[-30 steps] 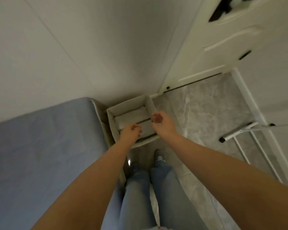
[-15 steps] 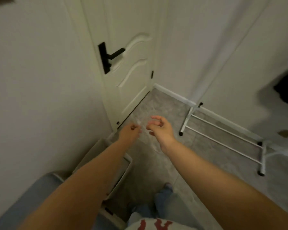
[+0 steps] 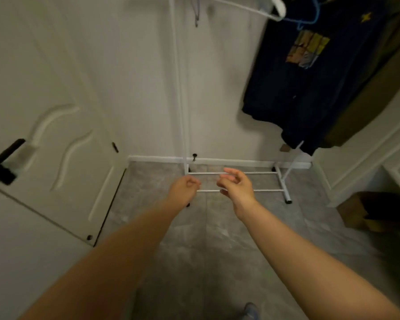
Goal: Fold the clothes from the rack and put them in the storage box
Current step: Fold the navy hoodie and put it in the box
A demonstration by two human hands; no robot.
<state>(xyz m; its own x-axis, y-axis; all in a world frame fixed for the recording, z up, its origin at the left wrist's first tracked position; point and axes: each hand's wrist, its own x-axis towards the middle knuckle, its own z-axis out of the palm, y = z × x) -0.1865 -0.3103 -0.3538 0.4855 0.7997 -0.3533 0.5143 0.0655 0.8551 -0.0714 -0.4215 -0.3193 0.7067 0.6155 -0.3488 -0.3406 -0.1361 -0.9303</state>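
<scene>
A white clothes rack stands against the far wall. A dark navy T-shirt with a yellow print hangs from a blue hanger at the upper right, and an olive garment hangs behind it. An empty white hanger hangs at the top. My left hand and my right hand reach forward side by side over the floor, well below the shirt, fingers loosely curled and holding nothing. The storage box is out of view.
A white door with a black handle fills the left side. A brown cardboard box sits on the grey tiled floor at the right, beside white panelling. My shoe tip shows at the bottom.
My view has swung from the storage box by the bed, past the door, to the clothes rack. Both empty hands stay stretched out in front of me.
</scene>
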